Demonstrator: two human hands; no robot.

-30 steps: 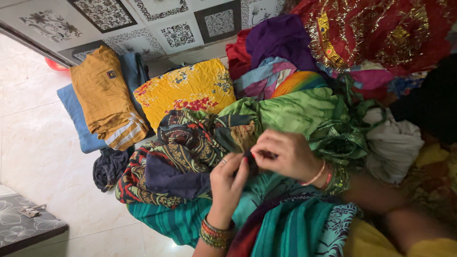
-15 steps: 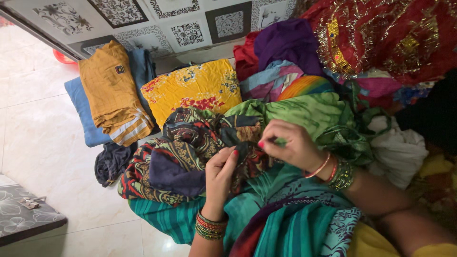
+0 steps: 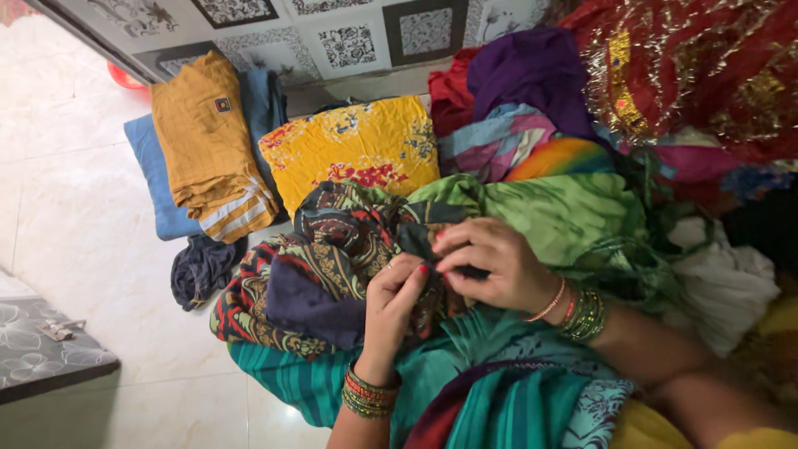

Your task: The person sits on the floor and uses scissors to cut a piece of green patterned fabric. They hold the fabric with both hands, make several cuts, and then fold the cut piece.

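My left hand (image 3: 391, 309) and my right hand (image 3: 490, 268) meet over a dark patterned cloth (image 3: 332, 258) with red, green and navy print, crumpled on a heap of clothes. Both pinch a dark edge of that cloth between thumb and fingers, fingertips almost touching. Bangles ring both wrists. A teal striped cloth (image 3: 499, 399) lies under my forearms, and a light green cloth (image 3: 565, 208) sits just behind my right hand.
Folded on the pale tiled floor (image 3: 83, 249) are a mustard garment (image 3: 208, 150) on a blue one (image 3: 154, 179), and a yellow floral cloth (image 3: 357, 145). A dark bundle (image 3: 199, 270) lies near them. Purple, red sequined and white cloths pile at the right. A patterned wall (image 3: 349, 41) stands behind.
My right hand has come back down and left to meet my left hand on the dark cloth's edge. The camera view has shifted slightly, moving everything rightward.
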